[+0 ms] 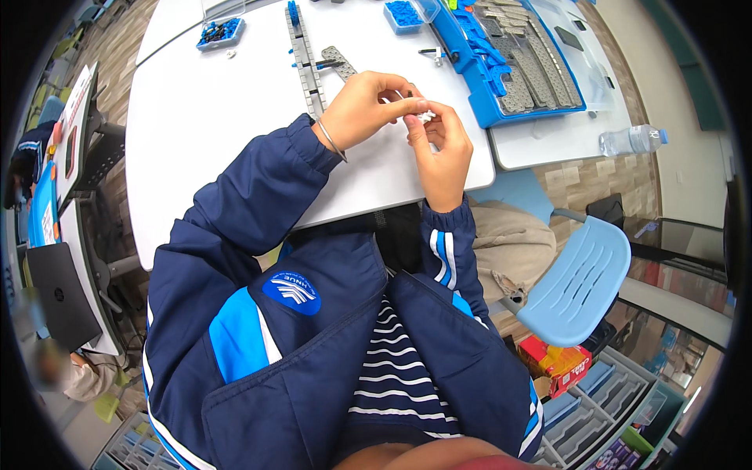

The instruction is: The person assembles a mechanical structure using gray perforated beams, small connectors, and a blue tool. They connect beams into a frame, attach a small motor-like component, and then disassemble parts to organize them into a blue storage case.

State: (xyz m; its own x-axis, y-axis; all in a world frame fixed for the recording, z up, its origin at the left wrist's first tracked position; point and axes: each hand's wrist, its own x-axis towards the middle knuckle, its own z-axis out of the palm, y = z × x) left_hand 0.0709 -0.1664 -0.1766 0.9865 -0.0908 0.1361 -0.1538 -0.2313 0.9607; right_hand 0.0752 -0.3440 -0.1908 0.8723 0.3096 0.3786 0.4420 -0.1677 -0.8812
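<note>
In the head view, a small white piece (425, 117) is held above the counter (196, 141), pinched between the fingertips of the left hand (366, 106) and the right hand (443, 160), both closed on it. Beyond the left hand, a long grey beam assembly (303, 48) is laid out, with a grey perforated plate (339, 63) just beside it. To the right, grey and blue parts are contained in an open blue case (486, 115).

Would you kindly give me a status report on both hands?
Right hand holds white piece. Left hand at same piece. Long beam close by left hand.
</note>
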